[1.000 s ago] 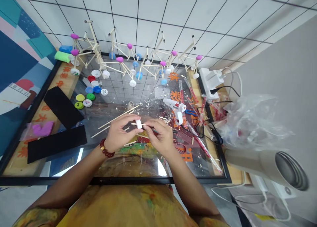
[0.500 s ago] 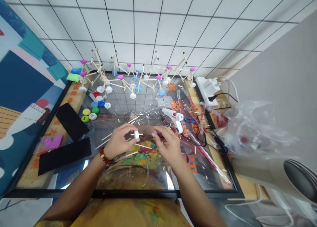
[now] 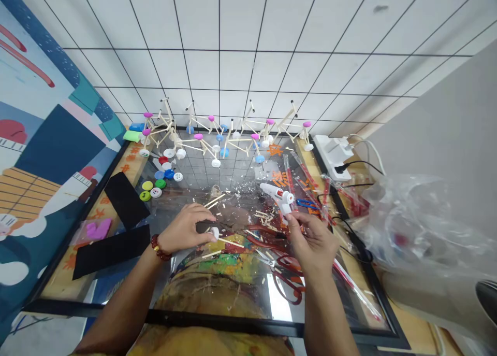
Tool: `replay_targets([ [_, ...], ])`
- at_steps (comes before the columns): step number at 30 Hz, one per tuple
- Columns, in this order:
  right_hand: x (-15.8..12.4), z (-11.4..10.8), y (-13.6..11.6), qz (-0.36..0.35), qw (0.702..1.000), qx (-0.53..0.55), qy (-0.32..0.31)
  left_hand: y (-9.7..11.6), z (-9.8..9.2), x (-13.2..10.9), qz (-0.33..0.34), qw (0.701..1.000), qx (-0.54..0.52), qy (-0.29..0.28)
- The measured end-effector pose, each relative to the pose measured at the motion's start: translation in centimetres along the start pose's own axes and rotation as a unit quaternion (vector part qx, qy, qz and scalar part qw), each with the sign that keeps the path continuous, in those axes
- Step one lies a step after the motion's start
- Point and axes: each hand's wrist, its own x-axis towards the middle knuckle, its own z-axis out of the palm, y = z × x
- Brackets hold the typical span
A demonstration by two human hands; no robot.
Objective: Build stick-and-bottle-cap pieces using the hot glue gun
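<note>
My left hand [image 3: 188,229] is over the middle of the glass tabletop, thumb and fingers apart. A white bottle cap [image 3: 215,233] sits right at its thumb tip, with thin wooden sticks [image 3: 232,241] beside it. My right hand [image 3: 313,238] has its thumb and forefinger on the handle end of a white hot glue gun [image 3: 276,193], which lies with its nozzle toward the back left. Two red-handled scissors lie between the hands: one pair [image 3: 288,273] with silver blades, another pair [image 3: 267,238] just behind it.
Stick figures with caps and pink tops [image 3: 199,137] line the back edge. Coloured caps [image 3: 160,183], black strips [image 3: 112,251] and a pink lump [image 3: 98,229] are at left. A power strip [image 3: 332,156], red-and-clear plastic packets [image 3: 357,288] and a plastic bag [image 3: 423,226] are at right.
My right hand has moved right from the middle to the glue gun's handle, uncovering the scissors. My left hand has lowered the white cap toward the tabletop and its fingers have spread.
</note>
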Motion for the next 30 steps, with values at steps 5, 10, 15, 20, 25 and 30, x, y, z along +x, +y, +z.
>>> replay_targets([
  [5,0.5,-0.3,1.0,0.042,0.997,-0.016,0.068,-1.9,-2.3,-0.5,-0.051,0.983,0.044,0.168],
  [10,0.7,0.0,1.3,-0.002,0.997,-0.058,0.047,-5.3,-7.5,-2.0,-0.208,0.907,0.229,0.285],
  [15,0.6,0.5,1.5,-0.045,0.995,-0.083,0.037,-8.5,-11.4,-1.2,-0.352,0.864,0.269,0.237],
  [20,0.3,1.0,1.8,-0.076,0.992,-0.090,0.036,-10.3,-11.6,2.2,-0.338,0.894,0.234,0.176],
  [25,0.3,1.1,1.8,-0.092,0.990,-0.100,0.037,-11.1,-10.4,3.6,-0.316,0.908,0.226,0.154],
  [30,0.3,1.3,1.9,-0.103,0.988,-0.111,0.029,-12.8,-10.7,4.0,-0.326,0.900,0.231,0.174],
])
